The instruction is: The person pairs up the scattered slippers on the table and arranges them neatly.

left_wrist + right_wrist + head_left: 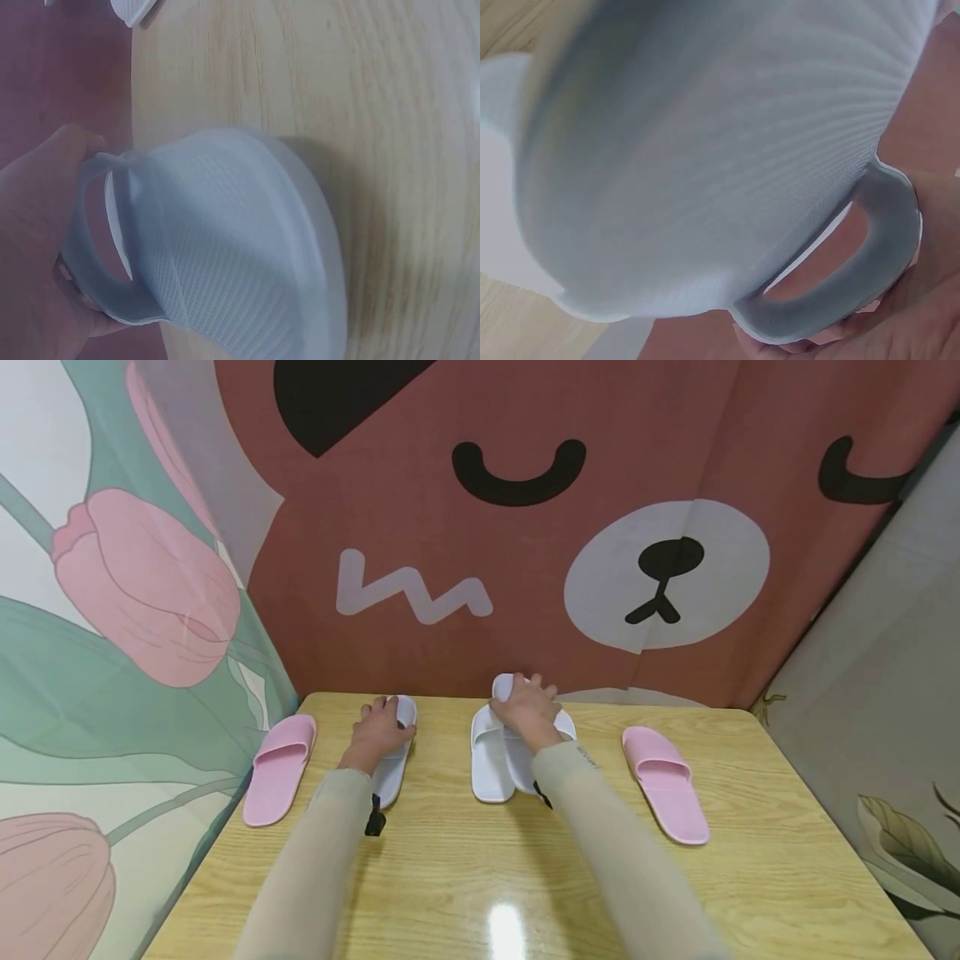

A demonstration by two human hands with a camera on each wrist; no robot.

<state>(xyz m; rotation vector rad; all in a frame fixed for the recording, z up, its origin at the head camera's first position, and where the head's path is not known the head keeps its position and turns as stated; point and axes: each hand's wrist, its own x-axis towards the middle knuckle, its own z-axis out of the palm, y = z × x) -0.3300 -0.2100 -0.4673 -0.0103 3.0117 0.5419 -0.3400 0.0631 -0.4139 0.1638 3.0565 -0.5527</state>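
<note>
Two grips on white: L hand (378, 731), R hand (527, 706) each w/ a slipper

L hand, left of centre in head view: fingers & thumb curled in on strap (97, 281) of left-held slipper (392, 779), approx. mid-frame, sole running down toward the bottom. Can't tell if its heel touches the wooden table (450, 877).

R hand, just right of centre: fingers wrapped round band (891, 232) of right-held slipper (517, 768), which overlaps loose white slipper (491, 781) on its left; contact betw. the two unclear. White sliver (566, 724) shows right of R hand, prob. another slipper, mostly hidden.

Left pink slipper (279, 777) lies on table, far left; right pink slipper (667, 789) lies right of centre, toe end up & tilted left. Bear-print cloth (420, 518) fills upper middle; tulip-print cloth (150, 585), left edge.
</note>
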